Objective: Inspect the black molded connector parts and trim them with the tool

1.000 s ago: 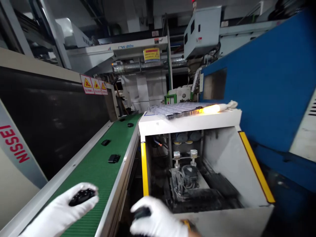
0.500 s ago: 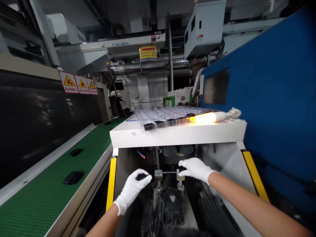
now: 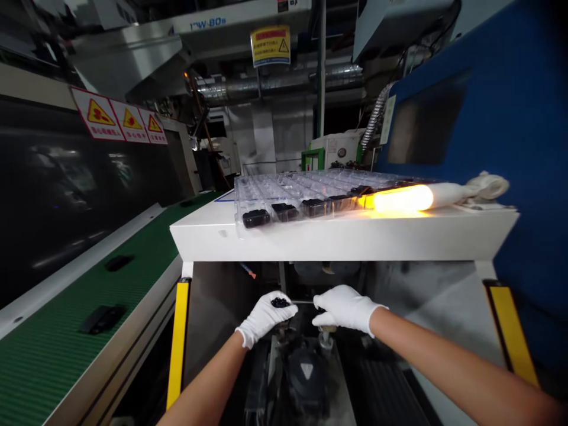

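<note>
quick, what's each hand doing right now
Left hand: closed on a small black part.
Right hand: curled over the fixture post; whether it holds anything cannot be told.

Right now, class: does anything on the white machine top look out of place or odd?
Yes: a lit lamp lies on its side on the top, glowing against the clear tray. Otherwise nothing looks spilled or damaged.

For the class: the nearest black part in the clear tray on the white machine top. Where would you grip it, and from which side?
Probably from above, pinching its two long sides. The black part lies flat in a pocket at the front left corner of the clear tray, so the pocket walls block a side approach and only its top is open.
</note>
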The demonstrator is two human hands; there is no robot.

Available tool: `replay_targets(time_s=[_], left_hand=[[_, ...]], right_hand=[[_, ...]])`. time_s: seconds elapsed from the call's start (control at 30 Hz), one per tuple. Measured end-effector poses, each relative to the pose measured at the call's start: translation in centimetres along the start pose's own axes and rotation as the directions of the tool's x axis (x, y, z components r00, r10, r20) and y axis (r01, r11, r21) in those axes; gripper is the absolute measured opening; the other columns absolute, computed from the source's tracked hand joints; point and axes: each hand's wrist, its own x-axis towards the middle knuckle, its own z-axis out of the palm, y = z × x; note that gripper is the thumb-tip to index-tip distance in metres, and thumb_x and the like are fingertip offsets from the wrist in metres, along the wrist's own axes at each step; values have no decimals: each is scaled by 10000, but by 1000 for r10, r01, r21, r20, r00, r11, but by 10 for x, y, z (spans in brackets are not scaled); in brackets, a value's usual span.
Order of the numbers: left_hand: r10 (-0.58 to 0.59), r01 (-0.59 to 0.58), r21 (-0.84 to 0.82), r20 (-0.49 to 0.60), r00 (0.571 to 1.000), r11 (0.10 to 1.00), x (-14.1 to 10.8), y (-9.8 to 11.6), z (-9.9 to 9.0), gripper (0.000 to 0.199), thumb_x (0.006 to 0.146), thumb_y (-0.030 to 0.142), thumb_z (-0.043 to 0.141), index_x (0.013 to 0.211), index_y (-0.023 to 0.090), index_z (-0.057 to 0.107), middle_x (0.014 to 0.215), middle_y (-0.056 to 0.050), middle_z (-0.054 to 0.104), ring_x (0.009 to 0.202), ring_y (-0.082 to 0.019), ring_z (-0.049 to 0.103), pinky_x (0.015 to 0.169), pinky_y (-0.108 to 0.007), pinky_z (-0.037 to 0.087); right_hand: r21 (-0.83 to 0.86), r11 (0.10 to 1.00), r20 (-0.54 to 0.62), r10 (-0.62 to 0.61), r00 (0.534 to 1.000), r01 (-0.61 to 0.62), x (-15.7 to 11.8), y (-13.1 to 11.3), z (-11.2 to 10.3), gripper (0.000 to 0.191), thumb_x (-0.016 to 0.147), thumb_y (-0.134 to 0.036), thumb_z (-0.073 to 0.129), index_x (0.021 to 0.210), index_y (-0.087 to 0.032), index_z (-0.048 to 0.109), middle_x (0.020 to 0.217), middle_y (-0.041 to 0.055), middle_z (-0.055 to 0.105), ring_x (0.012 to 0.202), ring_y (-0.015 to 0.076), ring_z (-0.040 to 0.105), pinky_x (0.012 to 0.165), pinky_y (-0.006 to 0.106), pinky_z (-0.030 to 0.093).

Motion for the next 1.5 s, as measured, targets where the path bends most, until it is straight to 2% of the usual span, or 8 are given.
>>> replay_targets(time_s=[0.17,0.4,0.8,1.0,1.17,1.37,1.43,1.5], left_hand=[[29,-30,43,20,999,999,1,0,-1,372,645,477,793,691,146,628,668,-21,604,627,-133,515,615,-274,436],[109,-84,102,-276,955,991,0,-14,22,244,720,406,678,677,190,573,695,-14,596,676,-154,524,702,-300,449],[57,-54,73,-42,997,996,9,-15,11,301,683,461,697,694,181,585,648,-41,658,595,-158,564,600,-291,480],[158,-112,174,-282,946,978,7,-25,24,169,672,343,656,671,192,579,730,-49,651,699,-175,585,749,-331,492],[190,-136,209,-262,946,968,10,-28,23,152,667,309,678,648,186,591,668,-15,633,647,-156,573,704,-330,493],[169,-115,173,-347,922,978,4,-24,28,202,679,350,714,712,185,600,715,-3,642,698,-157,597,736,-312,496],[148,-83,160,-457,877,984,-1,-22,38,257,702,401,721,756,194,578,735,-1,639,704,-158,598,729,-303,488],[127,-50,150,-563,817,987,-5,-22,48,276,739,432,702,790,202,559,755,-2,641,716,-161,604,734,-304,483]], right_hand=[[27,999,13,18,1000,-19,-5,1,1,389,864,-541,553,1076,-248,696,906,87,755,825,306,718,637,316,442],[-30,997,6,66,998,-66,-2,-2,7,423,879,-556,527,1093,-226,684,910,116,752,825,333,714,630,331,435],[-28,999,89,40,995,-38,1,2,0,380,858,-593,544,929,-256,704,790,48,736,717,269,694,531,285,318],[-32,984,-22,177,984,-177,-1,-10,9,484,934,-564,389,932,-204,713,836,109,738,743,284,696,561,305,348],[40,962,-105,274,956,-271,-1,-20,15,370,913,-409,418,828,-201,711,783,90,735,720,254,691,575,304,338],[275,885,-248,442,862,-375,-6,-21,30,288,835,-464,518,850,-235,693,816,53,737,769,254,688,609,318,373],[413,807,-312,561,767,-422,-8,-25,41,323,807,-521,563,961,-261,678,925,34,745,865,261,692,671,326,424],[570,689,-356,698,622,-448,-6,-32,54,415,787,-566,591,1061,-259,638,1077,39,727,1001,269,673,775,343,466]])
